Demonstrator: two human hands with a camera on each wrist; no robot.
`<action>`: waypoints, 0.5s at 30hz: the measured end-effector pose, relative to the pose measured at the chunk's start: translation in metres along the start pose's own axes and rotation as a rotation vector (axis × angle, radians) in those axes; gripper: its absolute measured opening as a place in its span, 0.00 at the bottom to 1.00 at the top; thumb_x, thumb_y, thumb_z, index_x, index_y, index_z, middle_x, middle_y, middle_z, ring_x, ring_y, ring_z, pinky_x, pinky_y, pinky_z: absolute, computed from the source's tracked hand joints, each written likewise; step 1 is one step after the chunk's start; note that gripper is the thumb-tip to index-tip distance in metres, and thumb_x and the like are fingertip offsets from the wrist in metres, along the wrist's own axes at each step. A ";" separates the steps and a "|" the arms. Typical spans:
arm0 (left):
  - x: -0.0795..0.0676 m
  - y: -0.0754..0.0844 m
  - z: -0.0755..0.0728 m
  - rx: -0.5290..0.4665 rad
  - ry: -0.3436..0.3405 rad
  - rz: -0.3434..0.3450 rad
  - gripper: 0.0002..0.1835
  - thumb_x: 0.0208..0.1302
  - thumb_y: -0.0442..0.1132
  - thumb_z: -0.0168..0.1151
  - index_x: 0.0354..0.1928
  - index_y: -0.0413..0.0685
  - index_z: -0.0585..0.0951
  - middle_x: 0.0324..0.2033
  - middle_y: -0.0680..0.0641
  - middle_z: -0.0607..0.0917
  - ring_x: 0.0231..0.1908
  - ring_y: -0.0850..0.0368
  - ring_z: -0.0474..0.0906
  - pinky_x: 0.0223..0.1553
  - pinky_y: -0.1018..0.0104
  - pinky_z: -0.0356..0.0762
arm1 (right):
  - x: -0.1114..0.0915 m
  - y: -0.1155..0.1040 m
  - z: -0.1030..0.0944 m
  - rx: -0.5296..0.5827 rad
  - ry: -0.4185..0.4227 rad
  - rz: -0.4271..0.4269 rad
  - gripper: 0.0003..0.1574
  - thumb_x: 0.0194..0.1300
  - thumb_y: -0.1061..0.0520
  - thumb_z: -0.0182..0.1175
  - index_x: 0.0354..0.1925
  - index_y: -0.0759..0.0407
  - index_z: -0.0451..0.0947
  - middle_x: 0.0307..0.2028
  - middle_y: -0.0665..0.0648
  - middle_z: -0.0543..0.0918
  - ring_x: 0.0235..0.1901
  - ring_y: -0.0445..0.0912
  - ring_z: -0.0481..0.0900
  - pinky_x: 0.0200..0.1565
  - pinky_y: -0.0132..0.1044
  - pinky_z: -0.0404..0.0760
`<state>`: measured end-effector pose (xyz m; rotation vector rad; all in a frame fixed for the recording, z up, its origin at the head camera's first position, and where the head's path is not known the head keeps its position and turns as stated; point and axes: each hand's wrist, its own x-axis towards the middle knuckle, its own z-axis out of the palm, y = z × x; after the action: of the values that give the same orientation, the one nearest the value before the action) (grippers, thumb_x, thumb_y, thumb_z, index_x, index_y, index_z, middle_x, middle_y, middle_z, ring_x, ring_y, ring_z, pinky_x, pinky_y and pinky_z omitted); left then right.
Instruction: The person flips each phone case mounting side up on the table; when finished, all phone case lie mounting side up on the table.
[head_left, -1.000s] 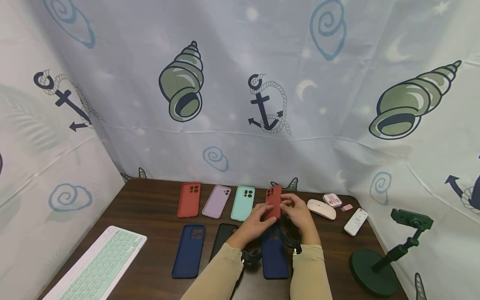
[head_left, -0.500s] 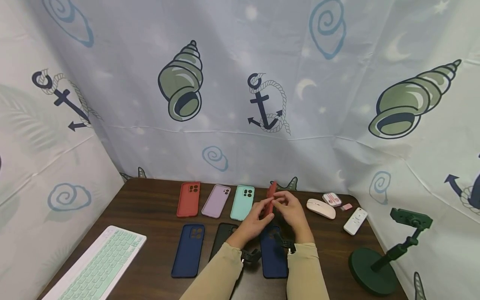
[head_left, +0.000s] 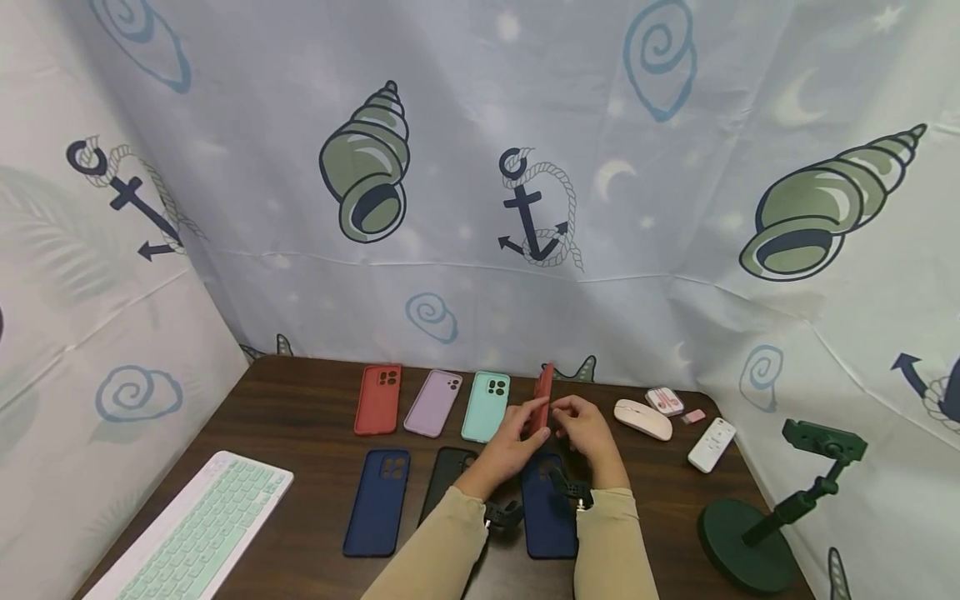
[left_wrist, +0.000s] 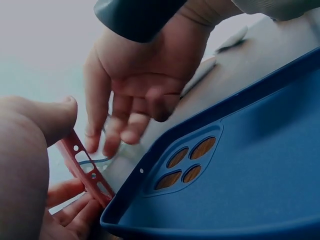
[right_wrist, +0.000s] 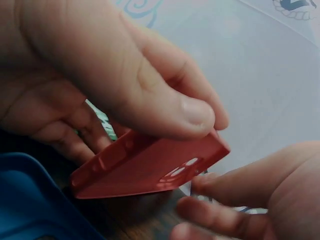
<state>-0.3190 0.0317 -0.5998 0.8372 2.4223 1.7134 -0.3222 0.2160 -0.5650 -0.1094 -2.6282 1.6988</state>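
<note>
My left hand (head_left: 512,440) holds a red phone case (head_left: 544,398) up on its edge, so it looks narrow in the head view. In the right wrist view, the thumb lies along the top side of that red case (right_wrist: 145,157), with the camera cutouts at its far end. My right hand (head_left: 588,429) is just right of the case; in the left wrist view its loosely bent fingers (left_wrist: 117,127) hang near the case's side, holding nothing. Below both hands lies a dark blue phone case (head_left: 549,517), its inside facing up in the left wrist view.
A red case (head_left: 378,400), a lilac case (head_left: 432,404) and a mint case (head_left: 485,407) form the back row. Another blue case (head_left: 377,502) and a black case (head_left: 447,475) lie in front. A keyboard (head_left: 202,525), a mouse (head_left: 642,419) and a green stand (head_left: 750,546) flank them.
The red case has turned from back facing the camera to edge-on. My right hand moved left to it, then its fingers drew slightly away; the left hand keeps its hold.
</note>
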 end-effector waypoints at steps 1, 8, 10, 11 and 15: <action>0.000 0.000 0.000 -0.002 0.003 0.008 0.31 0.77 0.53 0.53 0.77 0.60 0.61 0.63 0.40 0.68 0.61 0.45 0.72 0.62 0.50 0.75 | 0.000 0.001 0.001 -0.021 -0.020 -0.001 0.13 0.72 0.59 0.60 0.52 0.61 0.82 0.39 0.61 0.86 0.30 0.53 0.84 0.27 0.37 0.77; -0.001 0.004 0.000 -0.006 0.040 0.023 0.30 0.77 0.51 0.55 0.76 0.67 0.61 0.60 0.43 0.71 0.58 0.49 0.75 0.54 0.61 0.76 | -0.001 0.001 0.005 -0.096 -0.105 -0.021 0.14 0.72 0.60 0.58 0.52 0.60 0.83 0.41 0.60 0.87 0.26 0.49 0.82 0.28 0.37 0.76; -0.002 0.005 0.000 0.002 0.058 0.025 0.29 0.77 0.50 0.55 0.76 0.65 0.63 0.59 0.44 0.73 0.57 0.50 0.75 0.54 0.58 0.76 | 0.000 0.002 0.006 -0.117 -0.102 -0.018 0.14 0.72 0.59 0.58 0.52 0.59 0.84 0.40 0.60 0.86 0.25 0.48 0.81 0.26 0.37 0.73; -0.001 0.005 0.000 0.006 0.068 0.028 0.29 0.77 0.49 0.55 0.76 0.63 0.64 0.58 0.44 0.74 0.57 0.50 0.76 0.54 0.57 0.76 | 0.000 0.002 0.006 -0.120 -0.101 -0.017 0.14 0.72 0.59 0.58 0.52 0.59 0.84 0.39 0.60 0.86 0.25 0.49 0.80 0.26 0.37 0.73; 0.000 0.008 0.000 0.002 0.115 0.015 0.28 0.76 0.45 0.58 0.75 0.55 0.66 0.56 0.44 0.76 0.57 0.52 0.80 0.56 0.55 0.79 | 0.000 0.000 0.005 -0.113 -0.091 -0.008 0.15 0.72 0.56 0.59 0.53 0.59 0.84 0.41 0.60 0.87 0.25 0.49 0.81 0.29 0.38 0.76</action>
<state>-0.3157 0.0331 -0.5923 0.7801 2.4960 1.8137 -0.3220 0.2117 -0.5667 -0.0230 -2.7866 1.5891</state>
